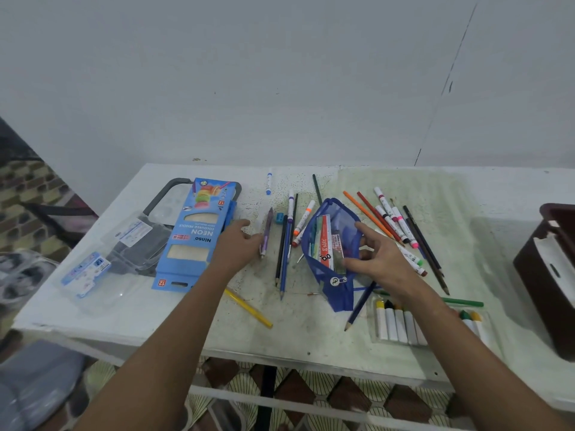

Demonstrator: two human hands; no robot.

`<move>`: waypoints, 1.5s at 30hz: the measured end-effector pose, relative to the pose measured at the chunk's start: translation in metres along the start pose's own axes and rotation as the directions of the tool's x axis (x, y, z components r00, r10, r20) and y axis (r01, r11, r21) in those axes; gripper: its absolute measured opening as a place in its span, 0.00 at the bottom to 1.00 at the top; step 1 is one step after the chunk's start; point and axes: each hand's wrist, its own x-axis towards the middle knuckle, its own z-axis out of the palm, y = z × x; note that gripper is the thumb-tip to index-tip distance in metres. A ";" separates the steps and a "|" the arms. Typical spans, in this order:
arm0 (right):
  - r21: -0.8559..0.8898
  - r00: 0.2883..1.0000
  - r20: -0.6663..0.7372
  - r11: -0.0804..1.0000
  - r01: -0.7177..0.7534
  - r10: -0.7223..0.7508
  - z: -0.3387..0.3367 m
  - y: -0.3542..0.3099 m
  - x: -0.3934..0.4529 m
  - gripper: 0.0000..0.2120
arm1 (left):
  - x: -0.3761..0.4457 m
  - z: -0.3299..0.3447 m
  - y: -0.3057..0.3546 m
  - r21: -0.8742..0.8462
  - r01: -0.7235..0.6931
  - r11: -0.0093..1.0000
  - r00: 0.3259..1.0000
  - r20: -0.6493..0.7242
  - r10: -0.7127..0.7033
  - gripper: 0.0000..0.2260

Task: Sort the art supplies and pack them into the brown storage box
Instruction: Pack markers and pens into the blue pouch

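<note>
The left hand [238, 244] reaches with fingers loosely extended toward a purple-barrelled pen [266, 233]; its fingertips touch or nearly touch the pen's lower half, but no closed pinch shows, so it reads as released. The pen's long axis runs roughly from 12 to 6 o'clock, tilted slightly toward 1, and it lies at 3 o'clock from that hand, just beside the fingertips. The left hand is clearly the nearer one to it.

The right hand [375, 259] grasps the blue mesh zip pouch [331, 253] by its open mouth, thumb and fingers spread around the edge; a ruler pack stands inside. The pouch lies at 3 o'clock from the pen, with a few pencils between them.

The brown storage box [550, 275] sits well apart at the table's [155, 312] far 3 o'clock edge, so I judge the pen goes to the pouch first
</note>
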 end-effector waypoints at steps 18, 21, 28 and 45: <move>-0.005 1.000 0.003 1.000 -0.018 0.018 -0.004 0.002 -0.002 0.43 | 0.000 0.028 0.004 0.010 -0.044 0.999 0.996 -0.079 0.044 0.34; -0.021 1.000 0.004 1.000 -0.013 0.014 -0.004 0.001 -0.001 0.42 | -0.003 0.021 0.005 -0.024 -0.060 0.998 0.995 -0.083 0.058 0.25; -0.038 1.000 0.003 0.999 0.000 0.000 -0.003 -0.001 -0.002 0.42 | -0.034 0.009 0.041 -0.125 -0.313 0.942 0.948 -0.107 0.301 0.18; -0.024 0.999 -0.011 0.999 0.047 -0.047 0.001 -0.007 -0.014 0.44 | -0.053 0.022 0.093 0.291 -0.304 0.907 0.945 0.213 0.248 0.11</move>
